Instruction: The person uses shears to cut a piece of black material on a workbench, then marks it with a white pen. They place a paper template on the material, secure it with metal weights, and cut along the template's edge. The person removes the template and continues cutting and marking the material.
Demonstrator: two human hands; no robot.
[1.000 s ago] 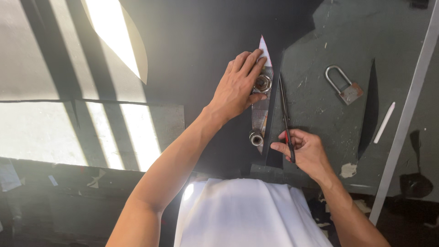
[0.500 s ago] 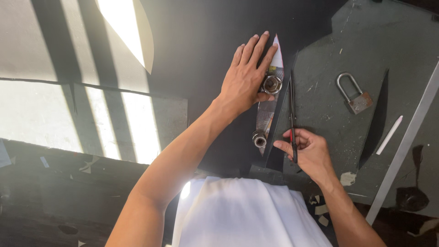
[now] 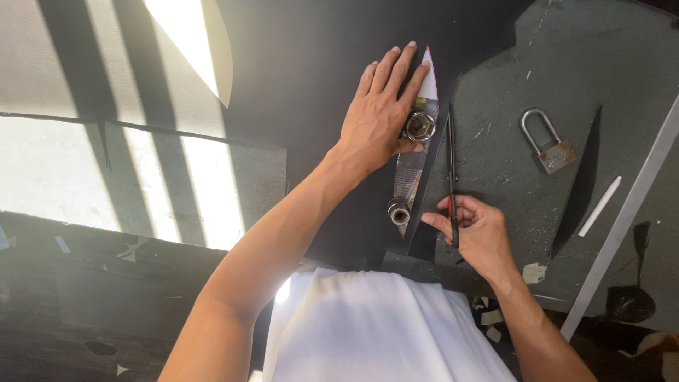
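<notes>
1. The left hand lies flat, fingers spread, pressing a long pointed strip of printed paper onto a black sheet on the bench.
2. The strip is white at its tip and grey and patterned lower down.
3. A metal socket stands on the strip just beside the left thumb; a second socket stands near its lower end.
4. The right hand is closed on a thin dark blade with a red handle, lying along the strip's right edge.
5. A rusty padlock and a white stick lie well apart to the right.
</notes>
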